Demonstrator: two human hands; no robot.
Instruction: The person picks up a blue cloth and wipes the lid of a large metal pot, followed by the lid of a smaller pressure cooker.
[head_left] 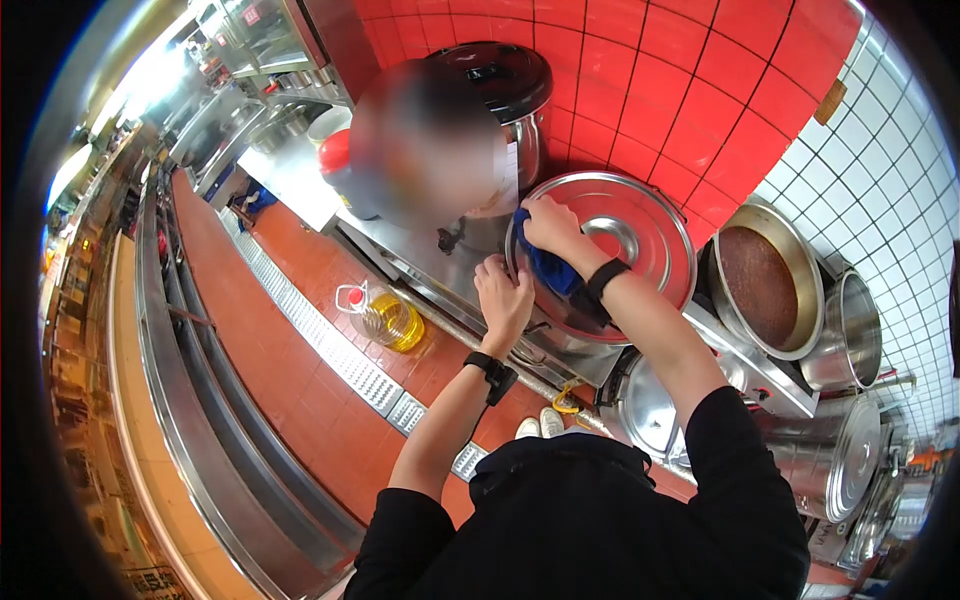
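A large round steel pot lid (640, 235) stands tilted on its edge on the steel counter (300, 180). My left hand (503, 296) grips the lid's near rim at its lower left. My right hand (548, 226) presses a blue cloth (552, 268) against the lid's face near its upper left edge. Both wrists wear black bands. Behind the lid stands a tall steel urn with a black lid (500, 85), partly hidden by a blurred patch.
A pot of dark brown contents (760, 285) sits to the right, with more steel pots (845, 330) beside and below it. A bottle of yellow oil (385, 317) stands on the red tiled floor beside a grated drain (330, 345). Red and white tiles cover the wall.
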